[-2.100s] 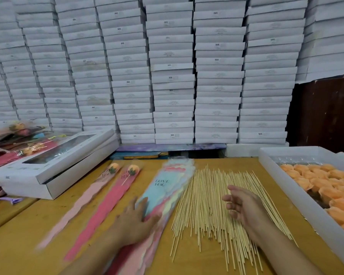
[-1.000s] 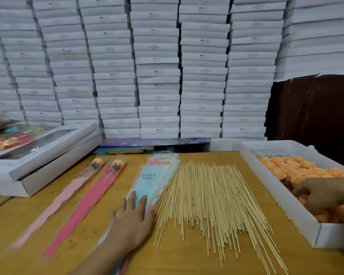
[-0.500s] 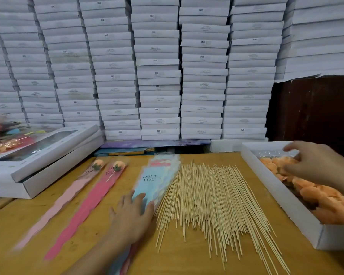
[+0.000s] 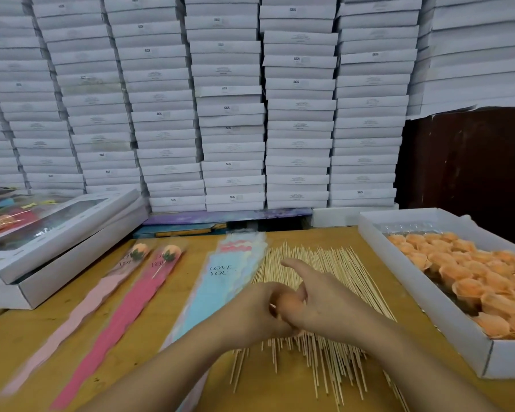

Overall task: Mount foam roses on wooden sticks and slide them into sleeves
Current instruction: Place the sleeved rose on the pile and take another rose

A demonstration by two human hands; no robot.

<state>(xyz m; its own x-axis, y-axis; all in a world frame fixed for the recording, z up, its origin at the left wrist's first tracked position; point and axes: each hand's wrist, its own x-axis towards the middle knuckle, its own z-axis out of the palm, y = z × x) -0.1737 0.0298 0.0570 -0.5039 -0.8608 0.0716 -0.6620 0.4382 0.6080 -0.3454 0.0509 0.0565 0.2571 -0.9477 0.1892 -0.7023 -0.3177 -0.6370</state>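
Your left hand [image 4: 254,310] and right hand [image 4: 324,304] are meeting, fingers clasping one foam rose [image 4: 286,304] between them, wooden sticks [image 4: 333,269] lying beneath your fingers

The orange foam rose [image 4: 285,303] is mostly covered. The left hand [image 4: 254,312] and the right hand [image 4: 324,304] are wrapped round it, so only a small bit peeks out between them. I can't tell if a stick is in it.

The hands also cover the middle of the wooden sticks [image 4: 333,264].

The white tray of roses [image 4: 422,298] runs off the right edge, so I can't count them all.

The two pink sleeves [image 4: 101,316] look smeary, and their low ends are too fuzzy to see well.

The blue sleeve pile [image 4: 217,281] slips under the left arm.

The things far left are cut off and fuzzy.
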